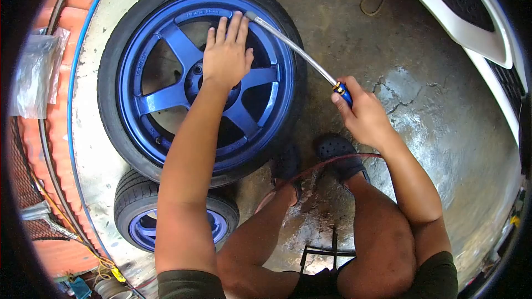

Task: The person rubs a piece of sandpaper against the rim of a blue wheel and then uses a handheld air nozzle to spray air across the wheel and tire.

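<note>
A blue spoked wheel (pixel 181 49) with a black tire (pixel 115 50) lies face up before me. My left hand (pixel 228 55) lies over its hub and upper spokes, palm down with the fingers stretched toward the rim. In my right hand (pixel 363 112) is the blue handle of a long metal wand (pixel 302 52). Its dark tip reaches the wheel's upper right rim, close to my left fingertips; whether it touches cannot be made out. Part of the hub is hidden by my left hand.
A smaller wheel (pixel 138 196) with a blue rim lies below, partly behind my left arm. A reddish hose (pixel 327 161) crosses near my feet. White car bodywork (pixel 471 16) stands at the right. Along the left run a blue hose (pixel 71 99) and a plastic bag (pixel 34 75).
</note>
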A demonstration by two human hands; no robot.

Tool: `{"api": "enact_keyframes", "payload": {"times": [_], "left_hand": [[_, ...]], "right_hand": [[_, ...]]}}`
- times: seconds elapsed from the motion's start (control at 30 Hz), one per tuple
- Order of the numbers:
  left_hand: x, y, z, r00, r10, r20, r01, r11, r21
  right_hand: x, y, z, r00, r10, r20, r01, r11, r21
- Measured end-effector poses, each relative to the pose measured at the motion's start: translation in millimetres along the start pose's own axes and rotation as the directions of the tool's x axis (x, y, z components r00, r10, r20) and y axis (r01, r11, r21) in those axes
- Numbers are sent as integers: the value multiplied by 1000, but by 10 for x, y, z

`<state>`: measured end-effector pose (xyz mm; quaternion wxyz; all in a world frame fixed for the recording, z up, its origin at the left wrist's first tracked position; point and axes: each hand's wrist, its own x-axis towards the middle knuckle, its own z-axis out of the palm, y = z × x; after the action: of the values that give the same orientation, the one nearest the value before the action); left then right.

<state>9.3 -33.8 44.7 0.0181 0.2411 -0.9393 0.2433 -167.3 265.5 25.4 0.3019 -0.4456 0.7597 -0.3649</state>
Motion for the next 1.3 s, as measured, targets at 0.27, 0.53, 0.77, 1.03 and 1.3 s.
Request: {"api": "enact_keyframes", "payload": {"times": [0.27,0.53,0.77,1.03,1.3], "left_hand": [[242,96,249,993,-84,-78,90,993,78],[-69,969,437,982,-101,159,150,931,-333],[590,1381,445,785,-610,108,374,328,-867],[250,1829,616,843,-535,61,425,591,-685],[-58,1823,459,896,-430,110,366,576,-730]], "right_hand": [[-19,164,-51,998,62,-24,-63,998,-8],[70,227,38,998,35,-50,-40,992,-117],[-78,268,31,992,-12,-124,-4,992,-128],[-84,203,-50,996,19,-88,-31,990,-136],[-142,184,-17,999,30,-43,-35,992,-120]]}}
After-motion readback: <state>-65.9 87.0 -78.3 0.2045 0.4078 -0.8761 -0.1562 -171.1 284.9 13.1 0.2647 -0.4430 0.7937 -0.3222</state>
